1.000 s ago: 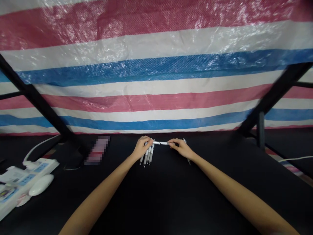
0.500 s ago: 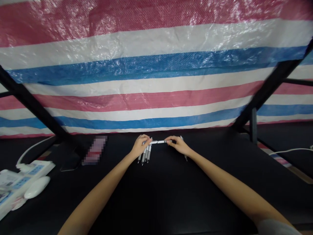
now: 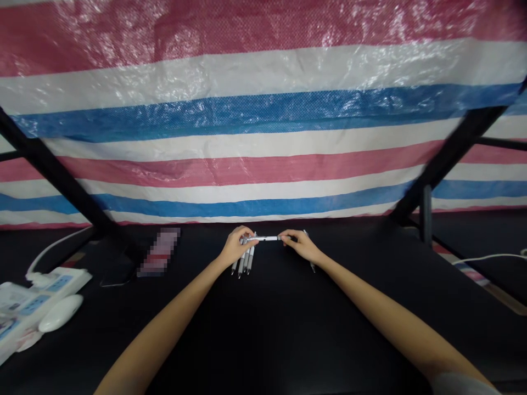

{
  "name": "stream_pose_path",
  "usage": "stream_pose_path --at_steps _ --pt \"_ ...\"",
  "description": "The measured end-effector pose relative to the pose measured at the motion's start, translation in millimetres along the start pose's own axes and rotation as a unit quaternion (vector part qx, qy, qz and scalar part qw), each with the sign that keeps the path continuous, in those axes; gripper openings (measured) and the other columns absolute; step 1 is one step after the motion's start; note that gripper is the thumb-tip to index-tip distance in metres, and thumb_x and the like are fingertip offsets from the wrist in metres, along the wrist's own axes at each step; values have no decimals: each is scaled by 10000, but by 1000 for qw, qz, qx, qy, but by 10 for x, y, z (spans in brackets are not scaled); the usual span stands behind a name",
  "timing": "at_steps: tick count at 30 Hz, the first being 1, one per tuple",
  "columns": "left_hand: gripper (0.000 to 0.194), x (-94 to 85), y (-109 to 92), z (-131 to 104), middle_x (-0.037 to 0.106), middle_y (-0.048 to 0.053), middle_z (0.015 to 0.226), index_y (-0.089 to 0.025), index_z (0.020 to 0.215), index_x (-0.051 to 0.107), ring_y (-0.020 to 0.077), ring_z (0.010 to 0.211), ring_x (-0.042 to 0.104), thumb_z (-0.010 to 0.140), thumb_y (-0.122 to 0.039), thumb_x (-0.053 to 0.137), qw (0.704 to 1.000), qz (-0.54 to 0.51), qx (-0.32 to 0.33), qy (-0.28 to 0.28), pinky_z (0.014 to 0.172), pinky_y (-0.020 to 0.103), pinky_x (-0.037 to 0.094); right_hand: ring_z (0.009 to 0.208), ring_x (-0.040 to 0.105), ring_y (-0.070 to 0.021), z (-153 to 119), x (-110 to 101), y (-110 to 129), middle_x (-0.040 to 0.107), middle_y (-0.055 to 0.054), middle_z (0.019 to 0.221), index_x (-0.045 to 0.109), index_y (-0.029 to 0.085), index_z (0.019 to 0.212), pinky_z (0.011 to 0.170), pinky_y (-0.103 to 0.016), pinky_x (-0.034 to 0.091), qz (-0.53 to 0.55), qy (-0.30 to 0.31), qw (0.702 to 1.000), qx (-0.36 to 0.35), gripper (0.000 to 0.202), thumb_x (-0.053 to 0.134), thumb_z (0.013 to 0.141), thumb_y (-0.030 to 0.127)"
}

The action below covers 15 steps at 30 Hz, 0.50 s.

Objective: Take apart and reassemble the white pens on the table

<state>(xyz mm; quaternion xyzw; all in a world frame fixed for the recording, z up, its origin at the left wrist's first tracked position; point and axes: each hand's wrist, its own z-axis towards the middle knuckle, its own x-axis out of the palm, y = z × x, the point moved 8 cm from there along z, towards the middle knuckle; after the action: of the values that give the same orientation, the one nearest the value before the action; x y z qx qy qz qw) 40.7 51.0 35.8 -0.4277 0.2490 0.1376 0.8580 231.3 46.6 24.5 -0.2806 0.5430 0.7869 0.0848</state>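
Note:
A white pen [image 3: 268, 238] lies level between my two hands, just above the black table. My left hand [image 3: 237, 245] pinches its left end, fingers closed. At its right end the grey tip is between the thumb and fingers of my right hand [image 3: 302, 244]. Several white pens with grey grips [image 3: 244, 264] lie side by side beneath my left hand, tips toward me, their upper ends partly covered by it. Another pen [image 3: 312, 267] is mostly hidden under my right hand and wrist; only its ends show.
On the left lie a phone-like pinkish object [image 3: 160, 252], blurred out, and a white power strip [image 3: 35, 307] with a cable. A white computer mouse [image 3: 61, 313] sits beside the strip. Black frame legs [image 3: 436, 159] rise at both sides before a striped plastic sheet [image 3: 247, 159].
The pen between my hands has turned slightly, and my left fingers have shifted along it. Both hands otherwise stay in nearly the same place.

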Motion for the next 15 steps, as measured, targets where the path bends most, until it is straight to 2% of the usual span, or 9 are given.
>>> stream_pose_path --at_steps 8,11,13,15 --pt "265 -1 -35 4 612 42 770 -175 647 607 173 801 560 848 -313 505 1000 21 1 -1 758 307 420 717 576 -173 -8 15 23 637 -36 736 650 157 878 696 -301 432 13 8 1000 -4 273 499 831 380" --pt "122 -29 -47 -2 613 33 813 -182 775 621 165 776 553 770 -304 612 1000 14 -2 -13 720 291 429 704 569 -171 -8 6 19 635 -34 724 651 159 879 683 -298 428 6 4 1000 -2 280 489 839 385" --pt "182 -27 -62 -6 610 31 853 -185 832 615 162 776 552 697 -280 688 1000 8 4 -10 697 278 431 691 566 -170 -7 4 19 628 -31 702 650 157 875 673 -296 424 4 4 1000 -2 287 483 844 388" --pt "175 -7 -84 -8 608 36 860 -182 812 611 167 799 555 685 -262 701 1000 6 19 4 702 277 429 688 565 -171 -7 1 22 623 -30 690 648 155 870 674 -295 421 5 2 1000 -3 291 477 847 389"
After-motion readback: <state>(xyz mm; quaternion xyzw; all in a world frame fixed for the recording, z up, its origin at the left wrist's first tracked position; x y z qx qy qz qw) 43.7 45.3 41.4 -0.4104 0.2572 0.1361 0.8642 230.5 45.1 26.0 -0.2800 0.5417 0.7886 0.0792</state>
